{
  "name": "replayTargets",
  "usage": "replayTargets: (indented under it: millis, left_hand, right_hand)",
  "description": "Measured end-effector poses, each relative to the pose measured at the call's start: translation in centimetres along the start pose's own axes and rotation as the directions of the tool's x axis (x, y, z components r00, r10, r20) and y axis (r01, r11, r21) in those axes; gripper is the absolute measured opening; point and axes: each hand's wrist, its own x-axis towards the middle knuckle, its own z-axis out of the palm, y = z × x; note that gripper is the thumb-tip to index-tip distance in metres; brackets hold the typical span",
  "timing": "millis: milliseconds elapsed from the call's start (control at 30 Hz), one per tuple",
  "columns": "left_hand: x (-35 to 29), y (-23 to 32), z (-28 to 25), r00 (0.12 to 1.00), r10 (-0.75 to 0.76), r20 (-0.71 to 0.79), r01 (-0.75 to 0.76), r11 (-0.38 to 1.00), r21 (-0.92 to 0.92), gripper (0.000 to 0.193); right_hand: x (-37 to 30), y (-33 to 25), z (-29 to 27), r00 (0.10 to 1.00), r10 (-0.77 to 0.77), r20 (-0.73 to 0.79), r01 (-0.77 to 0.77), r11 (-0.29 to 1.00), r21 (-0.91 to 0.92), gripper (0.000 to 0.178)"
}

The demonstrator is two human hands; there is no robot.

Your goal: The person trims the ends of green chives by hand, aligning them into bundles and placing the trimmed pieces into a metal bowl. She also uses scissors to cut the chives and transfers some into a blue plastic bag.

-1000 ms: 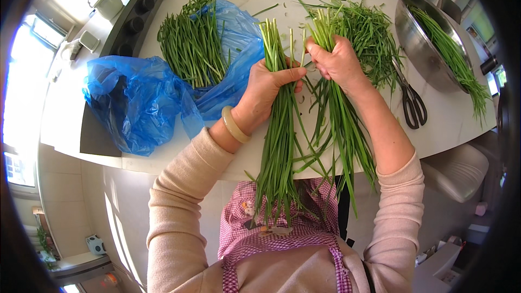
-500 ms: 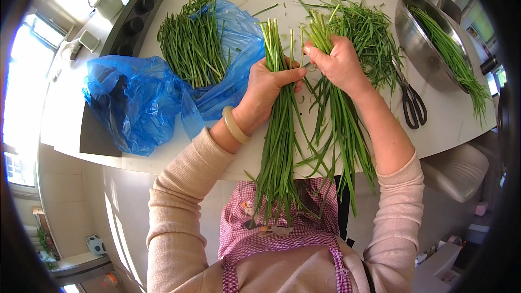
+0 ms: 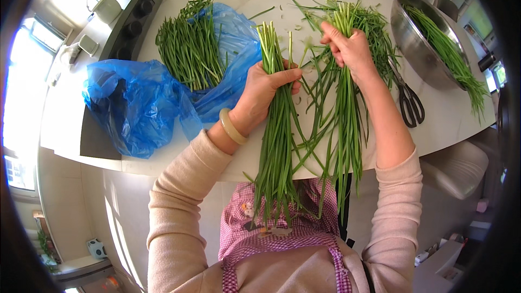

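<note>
"Checking positions, quick: L hand?"

"L hand [image 3: 271, 84] is wrapped round the left bunch [image 3: 277, 135], thumb across the front, just below the pale stalk ends."

"R hand?"

"R hand [image 3: 350, 51] is curled round the right bunch [image 3: 345, 114], also nr its pale ends, thumb pointing away & inward. Can't tell how tight; fingers partly hidden."

"Long axis?"

"Both bunches run roughly fore-aft: pale ends beyond the hands, leaf tips trailing back toward the body, past the table [image 3: 450, 114] edge, over the apron [image 3: 304, 241]. Approx parallel, hands side by side, R one a bit farther out."

"Gap btwn?"

"Apart at the hands, but loose stalks [image 3: 313, 146] cross btwn them, bodyward of both."

"Nearest stuff?"

"R hand: heap of loose greens [image 3: 374, 21] just beyond & beside it; scissors [image 3: 411, 106] nr, to its right & bodyward; steel bowl [image 3: 418, 54] farther right, w/ bowl stalks [image 3: 445, 43] hanging over the rim. L hand: blue bag [image 3: 146, 108] to its left, w/ another bundle [image 3: 190, 49] lying on it."

"Key hand?"

"R, I'd say: it's nearer heap, scissors & bowl. L's nearer the bag."
</note>
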Motion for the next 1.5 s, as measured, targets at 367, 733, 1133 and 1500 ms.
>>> replayTargets:
  millis: [367,733,1133,1500]
  left_hand:
    - [-0.1,0.0,0.0,1.0,-0.029,0.0,0.029,0.999,-0.04,0.013]
    - [0.1,0.3,-0.4,0.988,-0.122,0.097,0.139,0.971,-0.194,0.015]
    - [0.2,0.1,-0.6,0.998,-0.057,0.012,0.058,0.982,-0.18,0.014]
    - [0.0,0.3,-0.6,0.993,-0.079,0.083,0.092,0.983,-0.157,0.015]
  right_hand:
    - [-1.4,0.0,2.5,0.979,-0.037,0.199,0.019,0.996,0.092,0.022]
    - [-1.6,-0.8,2.1,0.971,0.083,0.225,-0.129,0.971,0.203,0.027]
    - [-0.8,-0.7,1.2,0.999,-0.029,-0.04,0.036,0.98,0.197,0.018]
    - [-1.6,0.0,2.5,0.97,-0.02,0.244,-0.043,0.967,0.252,0.011]
